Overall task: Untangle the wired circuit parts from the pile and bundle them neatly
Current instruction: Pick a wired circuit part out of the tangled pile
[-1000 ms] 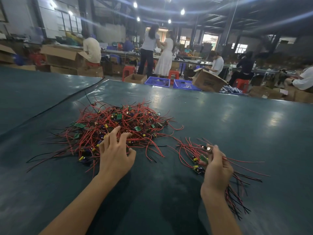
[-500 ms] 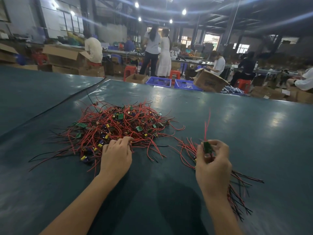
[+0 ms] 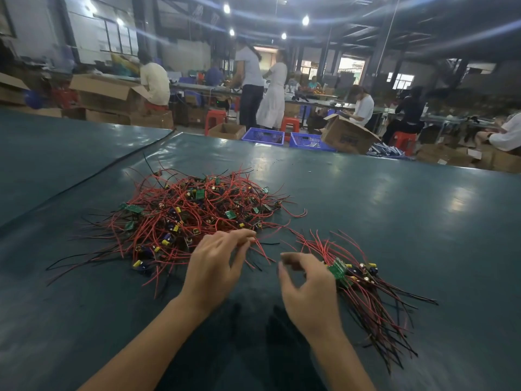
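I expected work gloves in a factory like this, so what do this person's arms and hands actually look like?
The left hand and right hand wear no gloves, and no ring, watch or bracelet shows. The left forearm and right forearm are uncovered down to the picture's lower edge, with no sleeve in view.

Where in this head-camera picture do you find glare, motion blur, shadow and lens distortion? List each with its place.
Head view: ceiling lamps smear into streaks; their glare whitens the table at right; the right hand has blurred fingertips; a dark shadow falls near the bottom edge; the wide lens bends straight lines near the edges.
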Demonstrator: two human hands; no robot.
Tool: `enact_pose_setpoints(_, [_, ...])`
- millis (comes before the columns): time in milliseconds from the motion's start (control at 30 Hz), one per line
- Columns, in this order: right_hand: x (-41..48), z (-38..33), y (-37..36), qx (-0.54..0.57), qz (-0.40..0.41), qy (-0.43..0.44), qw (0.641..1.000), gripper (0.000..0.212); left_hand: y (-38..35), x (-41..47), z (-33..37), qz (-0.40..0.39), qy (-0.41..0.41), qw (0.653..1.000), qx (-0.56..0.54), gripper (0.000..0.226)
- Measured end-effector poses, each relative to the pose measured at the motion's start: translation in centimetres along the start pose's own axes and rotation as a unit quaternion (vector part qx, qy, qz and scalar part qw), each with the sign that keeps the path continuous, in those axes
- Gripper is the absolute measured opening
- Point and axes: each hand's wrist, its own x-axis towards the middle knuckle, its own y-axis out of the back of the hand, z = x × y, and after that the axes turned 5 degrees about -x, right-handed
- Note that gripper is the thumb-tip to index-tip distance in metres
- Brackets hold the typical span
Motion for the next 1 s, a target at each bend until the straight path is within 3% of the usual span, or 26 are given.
enact_pose_setpoints(100, [-0.7, -0.2, -1.2, 0.040, -0.100, -0.023, 0.994, 0.021, -0.6, -0.2, 1.3, -0.010, -0.058, 0.998, -0.027, 0.019])
enact_pose_setpoints(167, [-0.9, -0.4, -1.8, 0.128, -0.144, -0.058, 0.980, 0.021, -1.0, -0.5, 2.1, -0.032, -0.089, 0.994, -0.051, 0.019])
enact_pose_setpoints(233, [-0.9, -0.4, -2.3, 0.173, -0.142, -0.090, 0.971, 0.020, -1.3, -0.7, 2.6, -0.040, -0.095, 0.992, -0.074, 0.018])
enact_pose_setpoints(333, [-0.7, -0.5, -2.8, 0.224, -0.129, -0.162, 0.952, 0.035, -1.3, -0.8, 3.1, -0.038, -0.089, 0.991, -0.091, 0.020])
enact_pose_setpoints(467, [-0.6, -0.8, -1.9, 0.220, -0.078, -0.130, 0.964, 0.031, -1.2, -0.7, 3.2, -0.042, -0.104, 0.990, -0.083, 0.021])
enact_pose_setpoints(600, [-0.1, -0.5, -1.1, 0.241, -0.063, -0.162, 0.955, 0.015, -1.1, -0.8, 2.4, -0.079, -0.037, 0.994, -0.063, 0.017])
enact_pose_setpoints(767, [0.0, -0.8, -1.4, 0.302, -0.095, -0.258, 0.913, 0.031, -0.9, -1.1, 0.3, -0.187, 0.098, 0.976, 0.050, 0.021])
enact_pose_setpoints(867, [0.0, -1.0, -1.0, 0.341, -0.097, -0.286, 0.890, 0.031, -0.9, -1.2, -0.9, -0.225, 0.148, 0.963, 0.028, 0.017])
enact_pose_setpoints(933, [0.1, -1.0, -0.6, 0.353, -0.090, -0.289, 0.885, 0.033, -0.6, -1.0, -1.5, -0.270, 0.144, 0.952, -0.003, 0.024])
enact_pose_setpoints(1000, [0.2, -0.9, -0.3, 0.362, -0.076, -0.297, 0.881, 0.034, -0.2, -0.9, -2.0, -0.328, 0.109, 0.938, -0.018, 0.045])
